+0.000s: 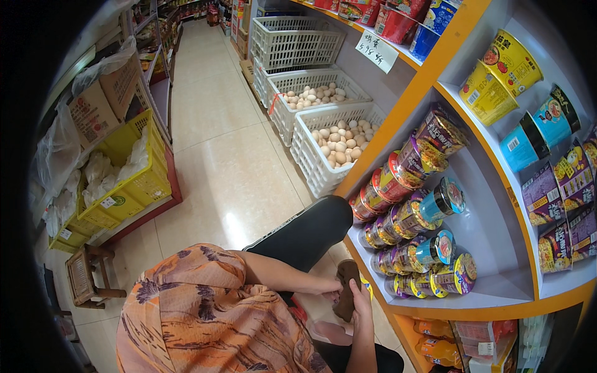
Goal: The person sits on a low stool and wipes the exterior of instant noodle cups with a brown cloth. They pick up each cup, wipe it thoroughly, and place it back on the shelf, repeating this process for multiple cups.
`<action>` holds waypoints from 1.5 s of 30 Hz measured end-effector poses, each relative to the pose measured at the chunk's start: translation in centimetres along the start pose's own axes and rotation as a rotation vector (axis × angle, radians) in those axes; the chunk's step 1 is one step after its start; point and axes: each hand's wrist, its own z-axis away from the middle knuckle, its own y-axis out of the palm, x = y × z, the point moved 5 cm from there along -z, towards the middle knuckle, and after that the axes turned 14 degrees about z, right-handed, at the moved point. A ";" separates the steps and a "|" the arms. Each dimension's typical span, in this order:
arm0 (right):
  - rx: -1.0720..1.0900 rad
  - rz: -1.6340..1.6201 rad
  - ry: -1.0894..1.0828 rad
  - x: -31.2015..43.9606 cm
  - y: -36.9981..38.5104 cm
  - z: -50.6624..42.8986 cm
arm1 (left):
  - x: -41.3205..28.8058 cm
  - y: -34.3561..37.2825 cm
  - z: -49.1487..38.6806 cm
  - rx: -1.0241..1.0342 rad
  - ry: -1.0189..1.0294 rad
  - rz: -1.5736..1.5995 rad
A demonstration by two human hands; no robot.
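Note:
Low in front of me, between my knees, a flat brown object (346, 290), perhaps a shoe sole or insole, is held upright. My right hand (362, 298) grips its right side, with the thumb laid along its face. On its left side, the fingers of my left hand (332, 290) touch its edge and are partly hidden behind it. Just right of the hands, a bit of yellow packaging (367, 286) shows near the shelf base. A bare foot (332, 332) and something red (298, 310) are on the tiled floor below.
Curved shelving (494, 298) with instant noodle cups (415, 224) stands close on the right. Ahead are white plastic crates (322, 179) of eggs (343, 142). At left are a yellow-green crate (128, 193) of bagged goods and a wooden stool (88, 275). A tiled aisle (210, 107) runs ahead.

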 end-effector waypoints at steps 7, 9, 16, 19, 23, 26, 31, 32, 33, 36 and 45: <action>-0.004 -0.023 0.001 -0.3 0.1 -0.2 | 0.1 -0.2 -0.4 -0.002 0.005 -0.038; -0.018 -0.044 -0.028 -0.5 0.0 -0.5 | 0.1 -0.2 -0.4 -0.001 0.002 -0.043; -0.009 -0.057 -0.013 -0.5 0.0 -0.4 | 0.0 -0.1 -0.2 -0.007 -0.001 -0.033; -0.010 -0.063 -0.014 -0.3 0.1 -0.3 | 0.3 -0.2 -0.5 -0.002 -0.003 -0.036; 0.012 -0.040 0.004 0.5 0.3 0.3 | 0.2 -0.2 -0.6 0.034 0.000 -0.039; 0.006 -0.016 0.020 0.2 0.1 0.3 | 0.3 -0.1 -0.4 0.015 -0.011 -0.024; 0.012 -0.025 0.002 0.5 0.2 0.2 | 0.7 -0.3 -0.8 0.001 0.044 -0.019; -0.008 -0.025 -0.014 -0.1 0.2 0.0 | 0.7 -0.4 -1.0 0.011 0.072 -0.025; -0.032 -0.024 -0.028 0.2 0.1 0.1 | 0.5 -0.3 -0.7 0.015 0.067 -0.017; 0.015 -0.039 -0.005 0.7 0.3 0.6 | 0.4 -0.1 -0.4 0.036 0.051 -0.016; 0.014 -0.063 -0.031 -1.1 -0.3 -1.0 | -0.2 0.1 0.1 0.029 -0.011 -0.017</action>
